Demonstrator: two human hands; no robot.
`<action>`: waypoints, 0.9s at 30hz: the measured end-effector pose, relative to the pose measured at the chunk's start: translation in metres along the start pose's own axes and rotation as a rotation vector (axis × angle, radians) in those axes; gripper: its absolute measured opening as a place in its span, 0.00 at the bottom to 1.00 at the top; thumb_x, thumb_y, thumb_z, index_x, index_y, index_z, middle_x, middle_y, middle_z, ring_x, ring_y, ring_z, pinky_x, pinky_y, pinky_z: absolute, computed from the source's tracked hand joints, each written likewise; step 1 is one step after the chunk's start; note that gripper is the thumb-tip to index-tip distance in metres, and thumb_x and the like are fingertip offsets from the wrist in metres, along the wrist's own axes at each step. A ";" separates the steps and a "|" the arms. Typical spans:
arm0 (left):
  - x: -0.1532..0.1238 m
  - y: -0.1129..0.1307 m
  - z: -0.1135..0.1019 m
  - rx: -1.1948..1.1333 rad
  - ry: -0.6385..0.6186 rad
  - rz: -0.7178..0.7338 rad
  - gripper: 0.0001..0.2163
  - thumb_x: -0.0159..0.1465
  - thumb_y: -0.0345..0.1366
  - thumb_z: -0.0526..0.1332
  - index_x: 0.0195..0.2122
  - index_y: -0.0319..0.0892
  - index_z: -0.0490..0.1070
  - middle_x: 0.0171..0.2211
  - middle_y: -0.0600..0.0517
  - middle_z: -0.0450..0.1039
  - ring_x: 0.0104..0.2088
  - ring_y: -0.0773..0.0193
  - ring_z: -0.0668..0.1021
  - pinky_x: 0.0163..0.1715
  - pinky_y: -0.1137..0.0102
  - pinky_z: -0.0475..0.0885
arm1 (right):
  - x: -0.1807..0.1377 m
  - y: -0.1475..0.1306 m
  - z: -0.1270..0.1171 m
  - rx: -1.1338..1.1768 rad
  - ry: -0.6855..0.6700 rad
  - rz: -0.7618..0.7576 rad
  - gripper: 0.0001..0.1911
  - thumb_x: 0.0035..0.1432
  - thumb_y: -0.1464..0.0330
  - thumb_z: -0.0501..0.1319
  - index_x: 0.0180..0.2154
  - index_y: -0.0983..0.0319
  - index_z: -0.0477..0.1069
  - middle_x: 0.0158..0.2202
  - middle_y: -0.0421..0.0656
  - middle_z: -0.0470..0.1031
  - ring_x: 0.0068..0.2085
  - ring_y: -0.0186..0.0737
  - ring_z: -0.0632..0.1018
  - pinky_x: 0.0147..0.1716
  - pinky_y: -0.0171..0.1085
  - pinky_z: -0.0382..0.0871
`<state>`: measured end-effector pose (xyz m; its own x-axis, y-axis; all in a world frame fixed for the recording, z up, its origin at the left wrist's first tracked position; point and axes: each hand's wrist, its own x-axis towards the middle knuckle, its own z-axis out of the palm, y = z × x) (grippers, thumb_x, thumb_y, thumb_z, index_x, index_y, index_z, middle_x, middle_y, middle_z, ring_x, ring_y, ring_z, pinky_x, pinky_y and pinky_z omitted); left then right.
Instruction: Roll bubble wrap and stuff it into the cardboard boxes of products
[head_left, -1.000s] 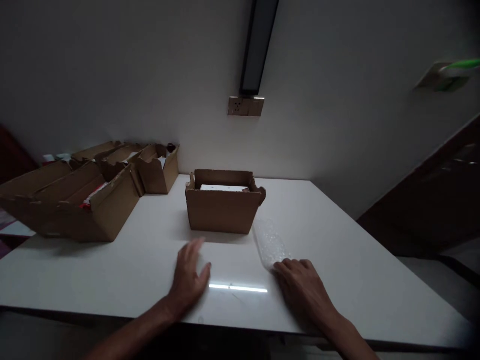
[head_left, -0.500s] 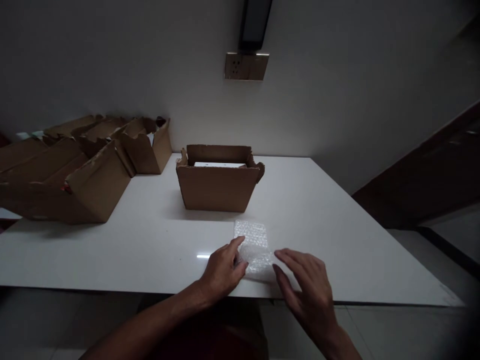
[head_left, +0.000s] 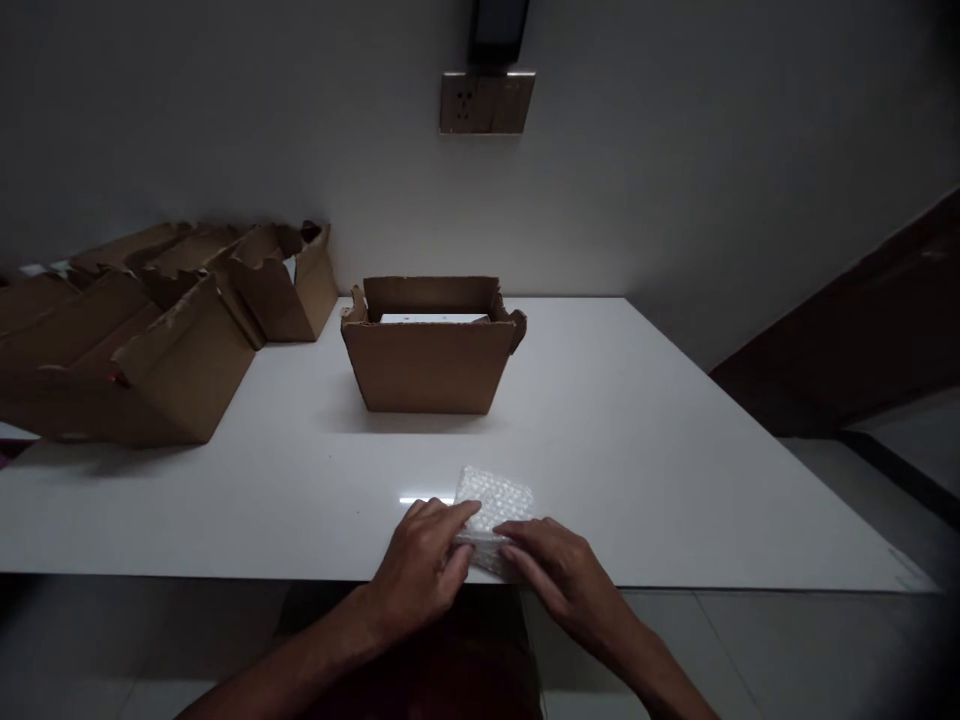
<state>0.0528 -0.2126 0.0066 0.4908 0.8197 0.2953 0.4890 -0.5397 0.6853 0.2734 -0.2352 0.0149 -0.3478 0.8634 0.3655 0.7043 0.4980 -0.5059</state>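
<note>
A small piece of clear bubble wrap (head_left: 496,494) lies at the front edge of the white table, with a folded ridge across its near part. My left hand (head_left: 426,555) grips the left end of that ridge, index finger on top and thumb at the near side. On the right, my right hand (head_left: 559,565) pinches the other end between thumb and fingers. Whether anything lies inside the wrap I cannot tell.
Beyond the wrap stands an open cardboard box (head_left: 429,368) with white items inside. Several more open cardboard boxes (head_left: 180,380) crowd the left side of the white table (head_left: 637,450). A socket plate (head_left: 487,103) is on the wall behind.
My right hand has moved left and closed on the bubble wrap. The wrap has come nearer the table's front edge and turned slightly, and its near part is now gathered into a ridge.
</note>
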 end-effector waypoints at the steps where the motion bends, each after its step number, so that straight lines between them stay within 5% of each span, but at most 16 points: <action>1: 0.001 -0.001 0.000 0.002 0.001 -0.055 0.20 0.63 0.29 0.57 0.57 0.41 0.68 0.44 0.44 0.78 0.42 0.54 0.77 0.45 0.56 0.73 | -0.001 -0.001 0.000 -0.016 0.047 0.015 0.11 0.67 0.67 0.56 0.48 0.58 0.73 0.41 0.45 0.81 0.40 0.42 0.80 0.40 0.42 0.75; 4: 0.011 -0.005 0.002 0.049 0.006 -0.133 0.21 0.63 0.31 0.59 0.58 0.40 0.67 0.44 0.44 0.78 0.42 0.52 0.77 0.47 0.54 0.73 | -0.005 -0.005 0.001 -0.157 0.216 -0.002 0.13 0.65 0.67 0.58 0.51 0.58 0.72 0.46 0.48 0.78 0.46 0.47 0.78 0.44 0.47 0.73; 9: 0.024 -0.009 0.005 0.078 0.039 -0.146 0.21 0.62 0.33 0.60 0.58 0.40 0.67 0.45 0.42 0.75 0.47 0.49 0.75 0.49 0.50 0.71 | -0.003 -0.007 0.007 -0.277 0.064 -0.097 0.13 0.64 0.68 0.59 0.51 0.57 0.73 0.47 0.48 0.78 0.47 0.49 0.77 0.44 0.48 0.71; 15: 0.006 -0.002 -0.008 -0.542 0.170 -0.452 0.33 0.61 0.44 0.64 0.65 0.43 0.55 0.60 0.37 0.65 0.52 0.53 0.76 0.50 0.58 0.74 | 0.010 -0.006 0.022 0.067 0.161 0.161 0.12 0.68 0.64 0.55 0.44 0.60 0.76 0.39 0.47 0.81 0.38 0.44 0.81 0.38 0.41 0.76; 19: 0.007 0.002 -0.013 -0.881 0.089 -0.559 0.35 0.61 0.42 0.62 0.67 0.40 0.50 0.50 0.41 0.74 0.47 0.57 0.79 0.48 0.63 0.74 | 0.008 -0.013 0.026 0.296 0.063 0.264 0.13 0.67 0.61 0.56 0.43 0.58 0.77 0.41 0.46 0.81 0.40 0.43 0.81 0.41 0.39 0.78; 21: 0.010 0.005 -0.012 -0.868 0.103 -0.554 0.34 0.61 0.37 0.61 0.67 0.41 0.52 0.42 0.46 0.77 0.42 0.61 0.79 0.45 0.66 0.75 | 0.007 -0.013 0.023 0.258 0.115 0.215 0.12 0.65 0.61 0.59 0.46 0.57 0.76 0.47 0.47 0.79 0.48 0.46 0.80 0.48 0.43 0.77; 24: 0.009 0.011 -0.007 -0.776 0.109 -0.470 0.32 0.61 0.31 0.60 0.67 0.43 0.55 0.41 0.49 0.77 0.38 0.64 0.79 0.42 0.69 0.75 | 0.007 -0.009 0.013 0.228 0.138 0.176 0.27 0.61 0.59 0.64 0.60 0.55 0.67 0.59 0.50 0.72 0.55 0.50 0.77 0.52 0.47 0.75; 27: 0.009 0.013 -0.010 -0.571 0.085 -0.323 0.28 0.62 0.30 0.61 0.64 0.46 0.62 0.46 0.47 0.77 0.41 0.62 0.79 0.44 0.67 0.75 | 0.014 -0.007 0.000 0.294 -0.048 0.125 0.20 0.65 0.60 0.60 0.57 0.54 0.71 0.51 0.47 0.79 0.47 0.45 0.81 0.45 0.40 0.79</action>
<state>0.0563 -0.2108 0.0250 0.3136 0.9482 0.0510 0.1310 -0.0963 0.9867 0.2633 -0.2266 0.0241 -0.3036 0.9186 0.2530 0.5371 0.3843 -0.7508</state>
